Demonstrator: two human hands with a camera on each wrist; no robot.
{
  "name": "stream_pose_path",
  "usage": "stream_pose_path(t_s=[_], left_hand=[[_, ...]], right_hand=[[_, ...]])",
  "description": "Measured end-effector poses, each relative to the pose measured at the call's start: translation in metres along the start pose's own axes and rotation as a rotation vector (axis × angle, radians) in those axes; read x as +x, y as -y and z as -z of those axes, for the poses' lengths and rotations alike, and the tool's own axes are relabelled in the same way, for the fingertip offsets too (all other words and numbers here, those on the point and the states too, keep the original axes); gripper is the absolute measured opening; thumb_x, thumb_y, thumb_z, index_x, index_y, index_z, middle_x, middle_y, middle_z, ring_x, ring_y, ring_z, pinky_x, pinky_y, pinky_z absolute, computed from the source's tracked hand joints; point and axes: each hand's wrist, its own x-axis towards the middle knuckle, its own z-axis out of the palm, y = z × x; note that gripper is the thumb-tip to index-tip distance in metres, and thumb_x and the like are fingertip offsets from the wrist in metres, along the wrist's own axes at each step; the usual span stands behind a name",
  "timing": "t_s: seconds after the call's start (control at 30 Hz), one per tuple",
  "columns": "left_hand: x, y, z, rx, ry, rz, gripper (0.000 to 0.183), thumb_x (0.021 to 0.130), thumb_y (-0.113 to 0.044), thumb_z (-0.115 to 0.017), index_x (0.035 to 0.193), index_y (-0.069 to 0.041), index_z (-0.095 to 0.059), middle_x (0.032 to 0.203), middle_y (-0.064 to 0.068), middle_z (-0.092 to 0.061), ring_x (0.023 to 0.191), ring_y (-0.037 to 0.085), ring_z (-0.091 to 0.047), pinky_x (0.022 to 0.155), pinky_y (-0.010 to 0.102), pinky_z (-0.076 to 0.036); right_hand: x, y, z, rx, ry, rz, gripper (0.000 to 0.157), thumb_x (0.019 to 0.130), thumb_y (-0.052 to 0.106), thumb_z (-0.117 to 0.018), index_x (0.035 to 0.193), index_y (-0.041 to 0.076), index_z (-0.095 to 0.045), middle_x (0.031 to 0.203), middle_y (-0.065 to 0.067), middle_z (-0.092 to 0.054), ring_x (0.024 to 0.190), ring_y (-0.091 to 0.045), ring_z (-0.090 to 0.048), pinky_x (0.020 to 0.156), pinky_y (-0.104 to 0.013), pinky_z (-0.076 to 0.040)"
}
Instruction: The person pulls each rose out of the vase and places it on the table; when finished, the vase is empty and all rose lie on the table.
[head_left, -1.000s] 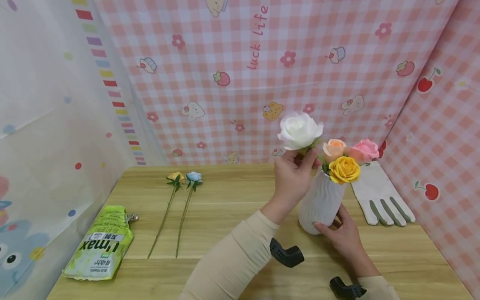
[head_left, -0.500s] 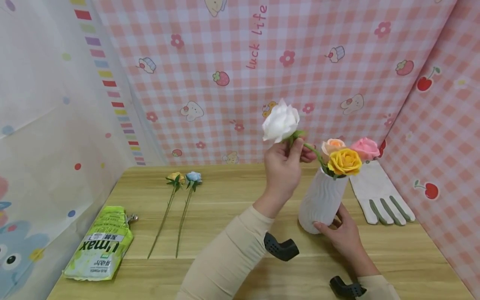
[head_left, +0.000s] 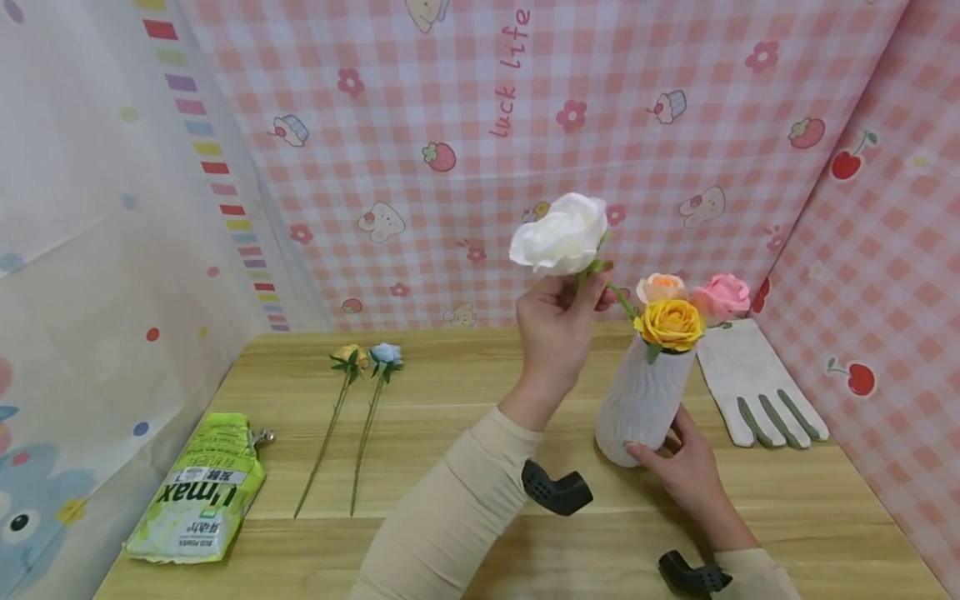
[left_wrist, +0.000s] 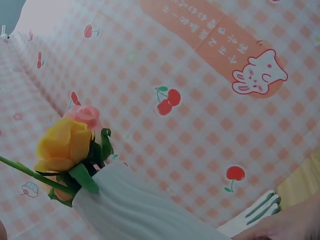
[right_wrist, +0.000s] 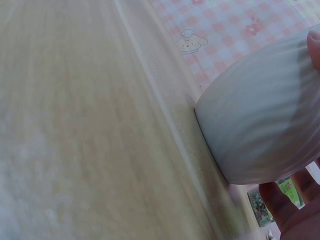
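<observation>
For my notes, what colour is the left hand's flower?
The flower is white; the head view shows it best.

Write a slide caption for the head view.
Left hand holds a white rose high on its stem; right hand grips the white vase low down.

A full white rose (head_left: pixel 561 235) leans left, pinched just below its bloom by the left hand (head_left: pixel 553 333) — its green stem (head_left: pixel 624 302) slants down to the mouth of a wavy-ribbed white vase (head_left: pixel 645 404). The right hand (head_left: pixel 688 471) holds the vase low; yellow (head_left: pixel 672 324), peach (head_left: pixel 661 287) and pink roses (head_left: pixel 722 297) cluster at its mouth.
</observation>
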Motion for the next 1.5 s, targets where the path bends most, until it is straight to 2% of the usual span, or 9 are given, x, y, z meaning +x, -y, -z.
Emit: stream_pose_path(t_s=[0.2, 0.33, 0.5, 0.63, 0.77, 0.87, 1.13, 1.37, 1.5], left_hand=[[0.007, -0.008, -0.001, 0.025, -0.009, 0.001, 0.015, 0.089, -0.006, -0.067, 0.089, 0.009, -0.068, 0.075, 0.022, -0.066, 0.062, 0.030, -0.065, 0.063, 0.037, -0.057], [0.013, -0.013, 0.002, 0.006, -0.045, -0.014, 0.016, 0.090, -0.005, -0.066, 0.093, 0.011, -0.067, 0.079, 0.024, -0.067, 0.063, 0.023, -0.066, 0.063, 0.038, -0.058], [0.022, -0.023, 0.015, -0.044, -0.135, -0.002, 0.020, 0.091, -0.007, -0.064, 0.095, 0.014, -0.065, 0.077, 0.018, -0.067, 0.064, 0.013, -0.065, 0.066, 0.037, -0.058], [0.032, -0.032, 0.030, -0.160, -0.249, 0.036, 0.017, 0.091, -0.007, -0.064, 0.094, 0.009, -0.065, 0.076, 0.009, -0.067, 0.063, 0.014, -0.064, 0.065, 0.033, -0.057], [0.040, -0.035, 0.050, -0.225, -0.339, 0.068, 0.009, 0.091, -0.010, -0.065, 0.092, -0.001, -0.068, 0.075, 0.007, -0.066, 0.062, 0.014, -0.063, 0.065, 0.029, -0.056], [0.043, -0.033, 0.069, -0.246, -0.381, 0.083, 0.010, 0.091, -0.011, -0.065, 0.089, -0.001, -0.067, 0.074, 0.008, -0.065, 0.062, 0.014, -0.063, 0.063, 0.026, -0.055], [0.044, -0.034, 0.128, -0.254, -0.487, 0.155, 0.019, 0.092, -0.016, -0.065, 0.090, 0.003, -0.064, 0.076, 0.009, -0.061, 0.063, 0.014, -0.061, 0.061, 0.021, -0.053], [0.030, -0.029, 0.175, -0.141, -0.430, 0.248, 0.018, 0.092, -0.018, -0.066, 0.086, -0.001, -0.063, 0.074, 0.007, -0.063, 0.062, 0.013, -0.062, 0.060, 0.020, -0.052], [0.021, -0.022, 0.197, -0.013, -0.350, 0.312, 0.021, 0.092, -0.021, -0.066, 0.091, 0.000, -0.066, 0.079, 0.007, -0.067, 0.062, 0.013, -0.062, 0.060, 0.020, -0.052]], right_hand=[[0.001, -0.004, 0.000, -0.009, 0.003, -0.005, 0.084, 0.081, 0.016, -0.079, 0.149, 0.014, -0.030, 0.142, -0.012, -0.043, 0.119, -0.005, -0.044, 0.083, -0.011, -0.043], [0.000, -0.003, 0.001, 0.022, 0.004, 0.003, 0.084, 0.081, 0.018, -0.079, 0.150, 0.019, -0.030, 0.142, -0.009, -0.044, 0.118, -0.003, -0.044, 0.083, -0.012, -0.045], [-0.001, 0.000, 0.001, 0.029, 0.015, 0.009, 0.084, 0.082, 0.018, -0.079, 0.150, 0.019, -0.029, 0.142, -0.010, -0.043, 0.122, -0.018, -0.046, 0.083, -0.012, -0.045], [0.000, 0.001, 0.002, 0.022, 0.018, 0.010, 0.083, 0.082, 0.020, -0.078, 0.149, 0.019, -0.029, 0.142, -0.009, -0.043, 0.123, -0.022, -0.045, 0.084, -0.011, -0.043], [0.001, 0.000, 0.001, 0.012, 0.011, 0.016, 0.083, 0.081, 0.020, -0.079, 0.149, 0.018, -0.031, 0.141, -0.008, -0.044, 0.120, -0.009, -0.045, 0.084, -0.010, -0.043], [0.001, -0.001, 0.000, 0.011, 0.010, 0.017, 0.083, 0.081, 0.019, -0.080, 0.148, 0.018, -0.032, 0.141, -0.009, -0.044, 0.118, -0.001, -0.044, 0.085, -0.010, -0.042], [0.000, -0.001, -0.001, 0.020, 0.002, 0.020, 0.083, 0.080, 0.018, -0.080, 0.148, 0.016, -0.032, 0.141, -0.011, -0.045, 0.116, -0.002, -0.045, 0.082, -0.011, -0.045], [-0.001, 0.001, 0.001, 0.029, 0.008, 0.003, 0.083, 0.081, 0.020, -0.079, 0.148, 0.014, -0.031, 0.140, -0.013, -0.044, 0.122, -0.028, -0.047, 0.083, -0.011, -0.044], [-0.001, 0.002, 0.002, 0.026, 0.009, 0.001, 0.083, 0.082, 0.021, -0.079, 0.149, 0.015, -0.030, 0.140, -0.012, -0.044, 0.121, -0.027, -0.047, 0.083, -0.011, -0.043]])
